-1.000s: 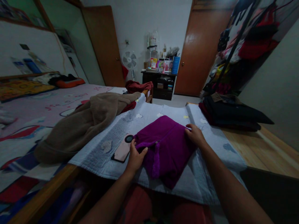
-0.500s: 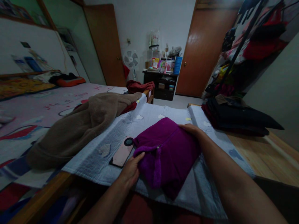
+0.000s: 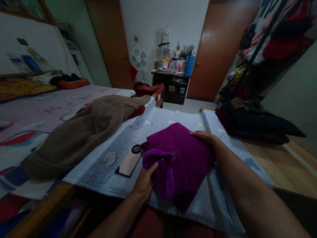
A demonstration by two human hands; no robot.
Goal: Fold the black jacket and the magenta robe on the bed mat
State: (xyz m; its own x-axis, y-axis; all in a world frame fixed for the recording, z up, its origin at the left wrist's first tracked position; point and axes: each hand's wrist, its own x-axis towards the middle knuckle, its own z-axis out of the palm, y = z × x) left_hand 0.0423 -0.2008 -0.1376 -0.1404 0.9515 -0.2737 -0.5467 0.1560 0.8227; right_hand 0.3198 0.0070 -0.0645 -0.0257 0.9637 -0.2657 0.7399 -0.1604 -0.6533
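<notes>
A folded purple zip jacket (image 3: pixel 189 162) with a fuzzy lining at its collar lies on a pale blue quilted cloth (image 3: pixel 95 177). My left hand (image 3: pixel 145 181) is closed on the jacket's near left side, the thumb on top by the fuzzy collar and the other fingers partly hidden. At the upper right edge, my right hand (image 3: pixel 205 137) grips the fabric, with its thumb along the top and its fingers mostly out of sight. A pink phone (image 3: pixel 129 162) with a round black camera ring rests face down just left of the jacket.
A brown fleece garment (image 3: pixel 81 132) spreads over the bed at left. Dark folded clothes (image 3: pixel 252 122) are stacked on the wooden surface (image 3: pixel 284 165) at right. Beyond the cloth stand a reddish cloth bundle (image 3: pixel 148 89), a fan (image 3: pixel 138 59) and a dark cabinet (image 3: pixel 170 94).
My left hand has moved slightly right, and the jacket's collar and zip have shifted right with it. My right hand keeps its hold. The camera view has tilted a little.
</notes>
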